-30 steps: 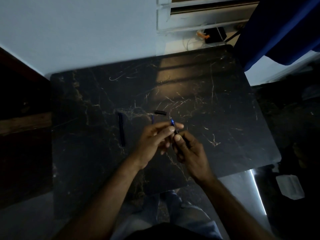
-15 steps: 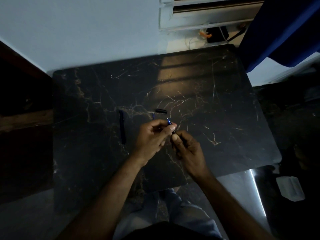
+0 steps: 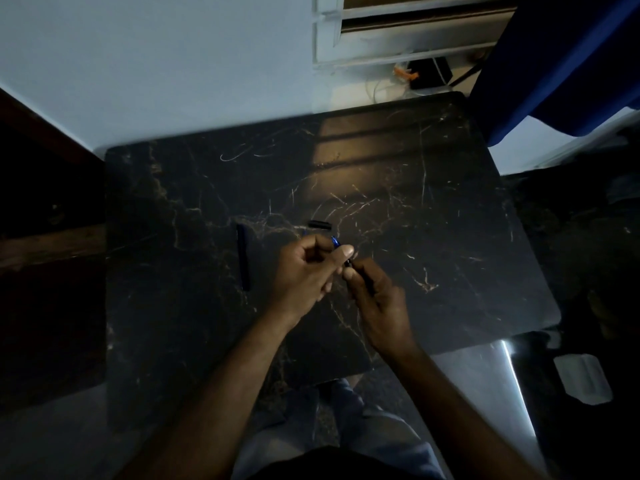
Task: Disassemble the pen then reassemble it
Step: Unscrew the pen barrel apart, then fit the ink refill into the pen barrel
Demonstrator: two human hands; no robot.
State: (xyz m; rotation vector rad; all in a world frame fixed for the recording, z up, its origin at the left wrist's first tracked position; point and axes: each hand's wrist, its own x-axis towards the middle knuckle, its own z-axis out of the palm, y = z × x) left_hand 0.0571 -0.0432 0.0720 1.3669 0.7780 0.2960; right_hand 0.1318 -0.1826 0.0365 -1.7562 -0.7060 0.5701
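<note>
Over the middle of the dark marble table (image 3: 450, 237), my left hand (image 3: 306, 268) pinches a small blue pen piece (image 3: 335, 242) between thumb and fingers. My right hand (image 3: 375, 296) grips a thin dark pen part (image 3: 360, 275) whose end meets the blue piece at my fingertips. A long dark blue pen barrel (image 3: 243, 257) lies on the table left of my hands. A short black cap-like piece (image 3: 319, 224) rests just beyond my left hand. The light is dim and the small parts are hard to make out.
A white wall and a louvred window frame (image 3: 398, 36) stand behind the table, with cables and an orange item (image 3: 407, 75) at the back edge. A blue cloth (image 3: 568, 64) hangs at the upper right. A pale box (image 3: 581, 377) lies on the floor, lower right.
The blue piece has sunk deeper into my left fingers and sits lower against the dark part in my right hand. Both hands stay close together. The parts on the table have not moved.
</note>
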